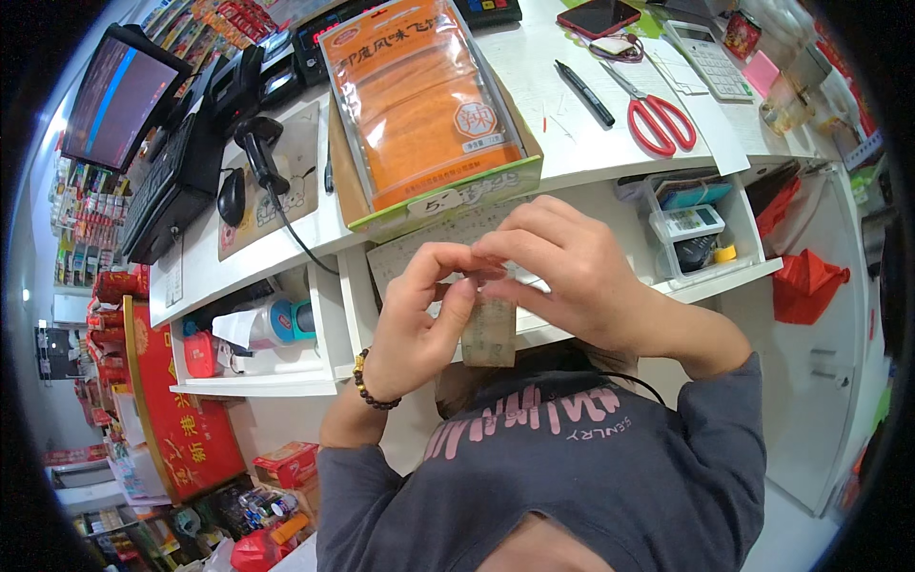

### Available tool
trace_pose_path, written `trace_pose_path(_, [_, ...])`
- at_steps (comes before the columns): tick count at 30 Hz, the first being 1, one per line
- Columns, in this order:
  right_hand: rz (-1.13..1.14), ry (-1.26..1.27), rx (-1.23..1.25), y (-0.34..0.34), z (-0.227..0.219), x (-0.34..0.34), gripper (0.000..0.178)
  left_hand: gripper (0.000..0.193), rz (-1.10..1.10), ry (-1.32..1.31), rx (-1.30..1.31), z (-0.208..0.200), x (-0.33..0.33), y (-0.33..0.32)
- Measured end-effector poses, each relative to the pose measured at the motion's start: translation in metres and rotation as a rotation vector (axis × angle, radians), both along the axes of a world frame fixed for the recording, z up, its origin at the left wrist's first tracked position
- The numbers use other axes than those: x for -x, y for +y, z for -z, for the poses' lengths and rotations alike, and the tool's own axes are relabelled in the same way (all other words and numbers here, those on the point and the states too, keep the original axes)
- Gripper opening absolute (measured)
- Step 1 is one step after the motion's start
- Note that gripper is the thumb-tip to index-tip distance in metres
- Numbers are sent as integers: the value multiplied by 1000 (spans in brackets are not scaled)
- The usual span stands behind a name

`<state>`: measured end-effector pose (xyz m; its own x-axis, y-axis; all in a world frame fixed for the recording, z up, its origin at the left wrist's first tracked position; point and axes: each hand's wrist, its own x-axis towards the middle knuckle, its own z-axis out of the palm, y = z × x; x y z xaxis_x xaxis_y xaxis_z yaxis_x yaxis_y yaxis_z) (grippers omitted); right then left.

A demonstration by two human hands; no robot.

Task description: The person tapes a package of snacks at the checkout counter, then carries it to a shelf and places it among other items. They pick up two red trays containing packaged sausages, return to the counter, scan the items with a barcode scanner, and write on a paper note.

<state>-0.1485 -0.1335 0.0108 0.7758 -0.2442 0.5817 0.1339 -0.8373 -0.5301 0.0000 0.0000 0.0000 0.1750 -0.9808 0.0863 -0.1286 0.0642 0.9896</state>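
My left hand [426,310], with a beaded bracelet at the wrist, and my right hand [572,272] meet in front of my chest. The fingertips of both are pinched together at the top of a tan, see-through strip [489,336] with faint marks, which looks like clear tape. It hangs below the fingers, and its upper end is hidden by them. Just beyond my hands an open green-edged carton [477,198] stands at the counter's front edge, with an orange snack packet [419,110] lying on top in it. A handwritten white label [434,203] is on its front.
On the counter lie red-handled scissors [660,124], a black marker [584,93], a calculator [707,59] and a phone [598,17]. To the left are a barcode scanner [260,153], a mouse [232,196], a keyboard [176,186] and a monitor [124,98]. Drawers [715,284] stand open below.
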Motion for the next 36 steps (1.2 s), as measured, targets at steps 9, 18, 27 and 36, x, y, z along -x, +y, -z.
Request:
trace_pose_path(9, [75,-20,-40,8,0,3,25,21,-78,-189,126,6,11,-2])
trace_pose_path(18, [135,-13,-30,22,-6,9,28,35,-38,-554,370,5,16,-1])
trace_pose_path(27, [99,-88,103,40,-2,13,34,45,-167,-566,448,11,25,9])
trace_pose_path(36, [103,-36,139,48,-10,13,35,43,-170,-466,472,25,28,15])
